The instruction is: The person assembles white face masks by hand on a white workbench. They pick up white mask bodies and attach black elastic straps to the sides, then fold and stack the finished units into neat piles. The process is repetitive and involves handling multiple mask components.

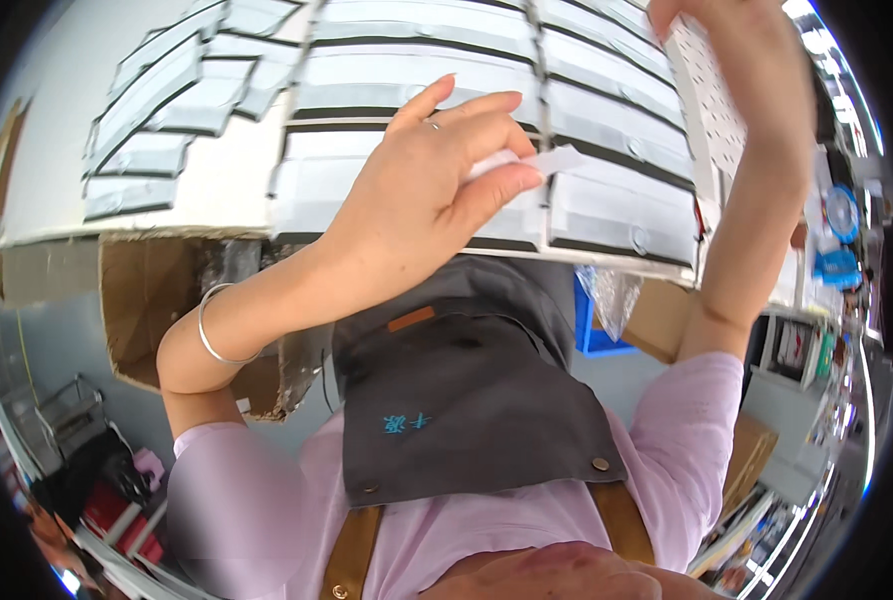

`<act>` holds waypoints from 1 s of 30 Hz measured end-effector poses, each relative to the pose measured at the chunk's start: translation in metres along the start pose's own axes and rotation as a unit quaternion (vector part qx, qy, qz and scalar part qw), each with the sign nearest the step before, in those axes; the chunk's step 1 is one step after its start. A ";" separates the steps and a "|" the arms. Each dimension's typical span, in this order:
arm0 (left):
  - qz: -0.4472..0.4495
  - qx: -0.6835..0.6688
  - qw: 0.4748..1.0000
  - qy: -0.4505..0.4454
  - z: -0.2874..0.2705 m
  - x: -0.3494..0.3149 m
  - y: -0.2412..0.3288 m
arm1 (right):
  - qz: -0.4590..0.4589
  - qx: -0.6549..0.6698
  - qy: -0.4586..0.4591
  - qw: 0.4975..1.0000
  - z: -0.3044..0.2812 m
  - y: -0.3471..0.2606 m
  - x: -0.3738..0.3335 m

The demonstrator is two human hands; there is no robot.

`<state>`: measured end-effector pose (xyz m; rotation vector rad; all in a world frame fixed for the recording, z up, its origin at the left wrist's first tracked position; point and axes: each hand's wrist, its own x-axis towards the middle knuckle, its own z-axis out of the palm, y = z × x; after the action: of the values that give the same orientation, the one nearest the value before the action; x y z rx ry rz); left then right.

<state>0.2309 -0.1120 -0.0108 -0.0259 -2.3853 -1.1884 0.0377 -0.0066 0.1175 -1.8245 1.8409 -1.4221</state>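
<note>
My left hand (pixel 451 170) hovers above rows of flat rectangular panels (pixel 416 75) on the white table. Its thumb and bent fingers pinch a crumpled white piece of paper or cloth (pixel 563 160), while other fingers stretch forward. The panels are pale with dark edges, and several bear a small round spot. Over at the upper right, my right hand (pixel 741 45) is raised near the far end of the right column of panels (pixel 621 205). Motion blurs it and the frame's top edge cuts it off, so whether it holds anything is unclear.
More panels (pixel 146 150) lie overlapping at the table's left. Below the table edge stand an open cardboard box (pixel 151 290) and a blue bin (pixel 606 345) with clear plastic. A white perforated strip (pixel 711 100) runs beside the right column. Shelving and blue items (pixel 839 268) are farther right.
</note>
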 end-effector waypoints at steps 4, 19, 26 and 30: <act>-0.046 0.064 0.995 0.069 -0.030 -0.020 -0.013 | 0.047 0.034 -0.123 0.991 0.063 0.018 -0.011; -0.125 0.312 0.920 0.203 -0.124 -0.109 -0.055 | 0.158 0.091 -0.391 0.902 0.152 0.063 0.039; -0.125 0.354 0.921 0.107 -0.109 -0.126 -0.051 | 0.166 0.144 -0.383 0.897 0.182 0.075 0.047; -0.114 0.346 0.926 0.101 -0.112 -0.124 -0.052 | 0.147 0.097 -0.357 0.917 0.161 0.091 0.069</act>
<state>0.3741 -0.2064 -0.0444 0.5850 -2.5247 -0.3481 0.0740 -0.1622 0.0008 -1.5791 1.4414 -0.6645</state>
